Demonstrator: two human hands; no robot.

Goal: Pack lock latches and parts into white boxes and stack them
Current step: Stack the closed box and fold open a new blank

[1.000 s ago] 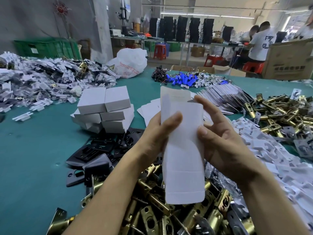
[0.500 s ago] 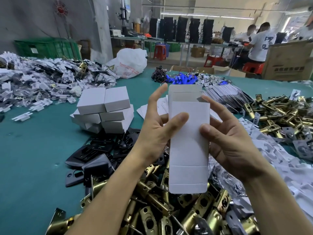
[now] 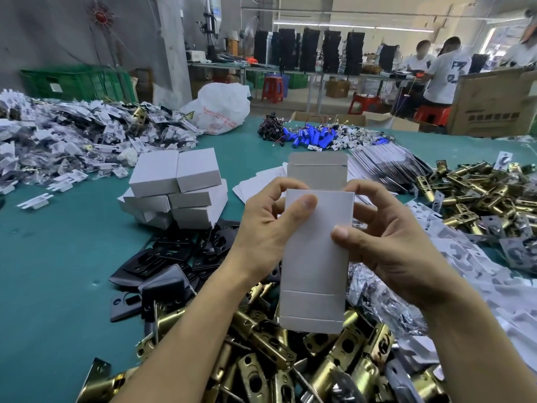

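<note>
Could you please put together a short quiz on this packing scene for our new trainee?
1. True or false: only the left hand holds the white box.
2. The held box's top flap is: A standing open; B tucked shut; C torn off.
3. Fill in: the stack of closed white boxes sits on the green table to the person's ___.

Key:
1. False: the right hand holds it too.
2. A.
3. Left.
</note>
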